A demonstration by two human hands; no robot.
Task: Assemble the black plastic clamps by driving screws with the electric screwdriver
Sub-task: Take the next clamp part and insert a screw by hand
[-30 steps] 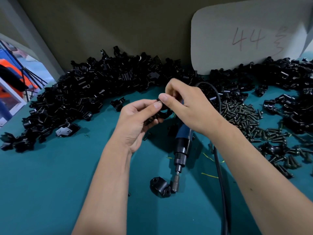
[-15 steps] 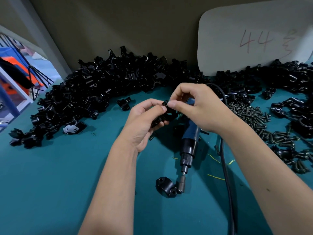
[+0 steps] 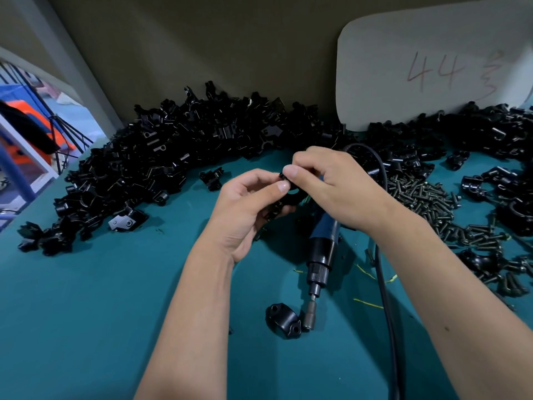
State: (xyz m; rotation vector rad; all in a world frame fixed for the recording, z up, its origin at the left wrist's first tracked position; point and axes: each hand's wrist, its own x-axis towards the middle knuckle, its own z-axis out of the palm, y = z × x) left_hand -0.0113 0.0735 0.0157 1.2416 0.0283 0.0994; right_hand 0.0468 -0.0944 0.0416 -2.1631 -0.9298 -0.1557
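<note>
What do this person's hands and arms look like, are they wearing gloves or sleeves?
No gloves: the left hand and right hand are bare, with short, plain nails. Both forearms are bare too, as far as the picture's lower edge, so no sleeve shows. No watch, ring or wristband is visible. A small dark spot marks the right forearm.

Clamp part held between left hand and right hand, above table. Electric screwdriver on table under right hand; loose clamp half touching its bit tip. Clamp parts heap left of and behind left hand. Screw pile right of right hand. Cable beside right forearm.
</note>
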